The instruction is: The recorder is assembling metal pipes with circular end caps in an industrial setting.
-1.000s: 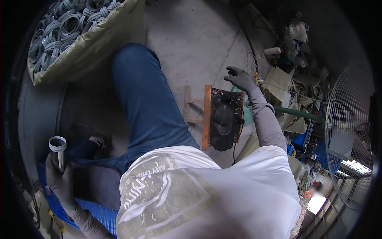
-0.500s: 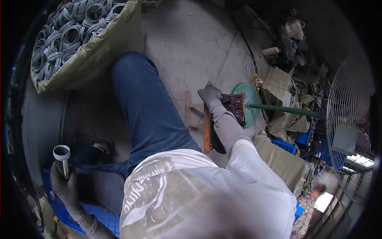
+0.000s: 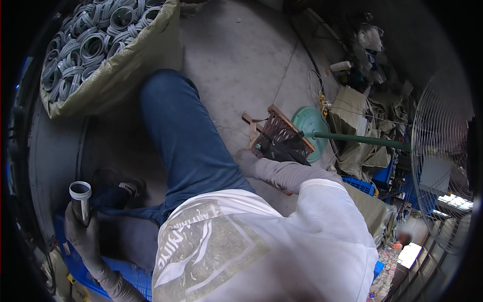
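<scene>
My left hand [image 3: 80,234], in a grey glove, holds a short grey tube [image 3: 81,200] upright at the lower left. The tube has a pale ringed rim, and its open end faces up. Beside my thigh, my gloved right hand [image 3: 246,162] is closed at the near end of a small wooden folding stool [image 3: 273,128]. Its fingers are partly hidden. The stool has a woven strap seat with a dark cloth or bag [image 3: 284,152] on it, and it stands at an angle. My right forearm covers part of its near rail.
A large woven sack [image 3: 146,65] full of grey coiled rings stands at the upper left. Behind the stool is the round green base [image 3: 308,123] of a standing fan [image 3: 443,166]. Cables, sacks and blue crates [image 3: 359,185] lie right. A blue plastic surface [image 3: 126,274] is below my left arm.
My right hand has moved nearer my thigh, and the stool has turned, its seat now showing more. My left hand and the tube have hardly moved.
</scene>
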